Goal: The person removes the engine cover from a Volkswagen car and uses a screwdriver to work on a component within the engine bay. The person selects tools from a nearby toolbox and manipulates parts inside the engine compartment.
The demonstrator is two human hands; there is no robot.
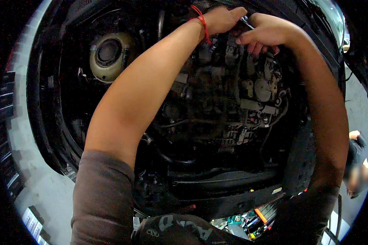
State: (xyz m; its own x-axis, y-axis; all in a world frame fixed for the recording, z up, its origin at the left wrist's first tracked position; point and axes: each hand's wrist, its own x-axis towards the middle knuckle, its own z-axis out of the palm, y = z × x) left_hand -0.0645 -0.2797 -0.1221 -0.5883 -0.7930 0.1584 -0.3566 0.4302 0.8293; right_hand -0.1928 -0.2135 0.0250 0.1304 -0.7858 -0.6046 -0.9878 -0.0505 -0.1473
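Note:
Both my arms reach over an open engine bay to its far side. My left hand, with a red string bracelet at the wrist, is closed at one end of a shiny metal bar-shaped tool. Around the tool's other end curl the fingers of my right hand. Only a short length shows between the hands, so its exact kind is hidden. Below them lies the dark, dusty engine, with a round metal part on its right side.
A yellowed round reservoir with a dark cap sits at the left. A black hose curves near the front panel. Beyond the front edge, tools and an orange-edged item show. Another person is at the far right.

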